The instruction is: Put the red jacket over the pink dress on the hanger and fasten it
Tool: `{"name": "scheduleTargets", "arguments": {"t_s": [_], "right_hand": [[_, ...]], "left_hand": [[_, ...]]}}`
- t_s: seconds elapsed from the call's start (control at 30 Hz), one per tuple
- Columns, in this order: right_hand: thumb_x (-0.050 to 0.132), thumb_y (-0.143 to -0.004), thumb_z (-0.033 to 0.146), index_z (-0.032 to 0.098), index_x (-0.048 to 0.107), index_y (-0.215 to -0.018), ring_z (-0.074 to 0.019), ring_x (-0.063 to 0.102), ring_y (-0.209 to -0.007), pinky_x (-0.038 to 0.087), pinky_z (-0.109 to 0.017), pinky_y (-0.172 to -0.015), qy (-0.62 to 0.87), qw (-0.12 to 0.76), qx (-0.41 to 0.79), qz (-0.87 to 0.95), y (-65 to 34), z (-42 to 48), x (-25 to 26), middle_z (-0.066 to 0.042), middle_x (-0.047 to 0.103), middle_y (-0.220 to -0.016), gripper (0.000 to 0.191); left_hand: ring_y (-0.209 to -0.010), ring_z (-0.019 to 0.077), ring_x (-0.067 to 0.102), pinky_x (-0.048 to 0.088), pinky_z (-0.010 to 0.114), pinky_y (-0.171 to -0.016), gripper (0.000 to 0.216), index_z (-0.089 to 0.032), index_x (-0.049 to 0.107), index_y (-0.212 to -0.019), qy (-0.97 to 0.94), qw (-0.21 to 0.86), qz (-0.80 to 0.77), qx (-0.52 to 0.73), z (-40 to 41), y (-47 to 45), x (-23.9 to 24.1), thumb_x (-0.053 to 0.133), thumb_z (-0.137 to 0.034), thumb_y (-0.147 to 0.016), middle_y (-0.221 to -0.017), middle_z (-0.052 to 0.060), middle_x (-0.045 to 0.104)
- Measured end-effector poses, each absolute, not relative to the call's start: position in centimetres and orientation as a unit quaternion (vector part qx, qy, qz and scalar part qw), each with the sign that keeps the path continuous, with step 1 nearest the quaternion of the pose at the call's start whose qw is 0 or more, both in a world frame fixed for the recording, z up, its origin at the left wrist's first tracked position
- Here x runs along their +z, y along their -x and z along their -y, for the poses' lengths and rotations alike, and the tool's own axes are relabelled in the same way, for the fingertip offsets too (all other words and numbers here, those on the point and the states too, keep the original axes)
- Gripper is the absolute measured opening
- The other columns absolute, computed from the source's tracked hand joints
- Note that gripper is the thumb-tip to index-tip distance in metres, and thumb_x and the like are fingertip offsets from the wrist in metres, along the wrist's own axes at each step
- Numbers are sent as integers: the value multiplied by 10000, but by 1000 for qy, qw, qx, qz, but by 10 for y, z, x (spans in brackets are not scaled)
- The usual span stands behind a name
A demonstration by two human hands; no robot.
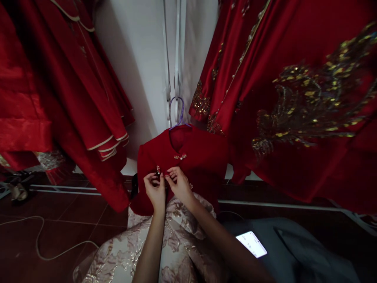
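Note:
A short red jacket hangs on a purple hanger over a pale floral brocade skirt. A jewelled clasp shows at its collar. My left hand and my right hand meet at the jacket's front edge, just below a second jewelled fastener. Both hands have their fingers pinched together on the fastening at that edge. What lies between the fingertips is too small to make out.
Red satin gowns hang at the left, red gowns with gold embroidery at the right. A white wall rail runs up behind. A lit phone lies on grey cloth at the lower right. A white cord trails on the dark floor.

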State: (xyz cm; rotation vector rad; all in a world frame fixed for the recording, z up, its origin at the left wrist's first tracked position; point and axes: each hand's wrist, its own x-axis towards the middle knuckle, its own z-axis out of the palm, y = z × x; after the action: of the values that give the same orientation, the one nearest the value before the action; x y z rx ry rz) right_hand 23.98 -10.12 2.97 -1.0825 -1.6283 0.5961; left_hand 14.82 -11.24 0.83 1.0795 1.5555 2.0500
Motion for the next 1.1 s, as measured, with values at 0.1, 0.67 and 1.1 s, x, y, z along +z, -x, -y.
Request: {"name": "scheduleTargets", "arguments": {"t_s": [0.1,0.67,1.1], "right_hand": [[534,-789,188,187,521,-961,-152,566,-764,506,-295,-700,449,521,254,681,-242,100,30,-45,569,-852,173],[516,-810,191,199,514,-1051,-148,581,-804,514,-282,-716,417,532,251,693,-236,85,36,-47,586,-890,241],[487,-819,166,213,536,-1012,-171,565,-853,516,-323,-760,416,532,217,705,-231,87,32,-62,578,-944,204]], "left_hand": [[-648,96,560,458,217,-611,353,-177,527,-964,-389,164,-565,709,114,-148,10,655,-381,-706,-927,42,590],[-791,141,629,512,258,-703,398,-146,619,-1023,-364,352,-455,732,100,-134,-10,680,-304,-664,-988,92,664],[-924,202,641,509,316,-819,392,-132,673,-994,-359,331,-479,729,104,-136,-1,680,-374,-686,-1015,101,687]]}}
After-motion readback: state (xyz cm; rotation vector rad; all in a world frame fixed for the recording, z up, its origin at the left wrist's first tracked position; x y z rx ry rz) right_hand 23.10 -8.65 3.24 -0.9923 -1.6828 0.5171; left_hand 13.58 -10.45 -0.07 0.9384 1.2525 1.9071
